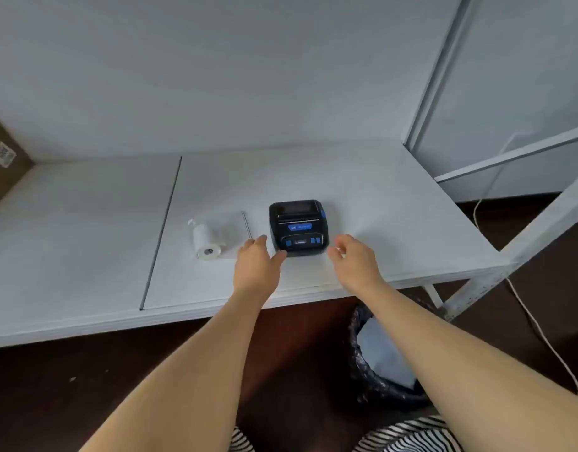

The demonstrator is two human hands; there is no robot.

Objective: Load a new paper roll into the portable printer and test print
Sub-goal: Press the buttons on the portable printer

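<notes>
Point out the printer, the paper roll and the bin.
printer [298, 227]: head view, middle of its black top cover.
paper roll [205, 241]: head view, white side of the roll.
bin [362, 370]: head view, black liner at its rim.

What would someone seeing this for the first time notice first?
Probably the black portable printer with blue buttons, dark against the pale table near its front edge, lid closed. The left hand and right hand reach in on either side of it, fingers relaxed and holding nothing. Just left of the printer lies a white paper roll on its side.
</notes>
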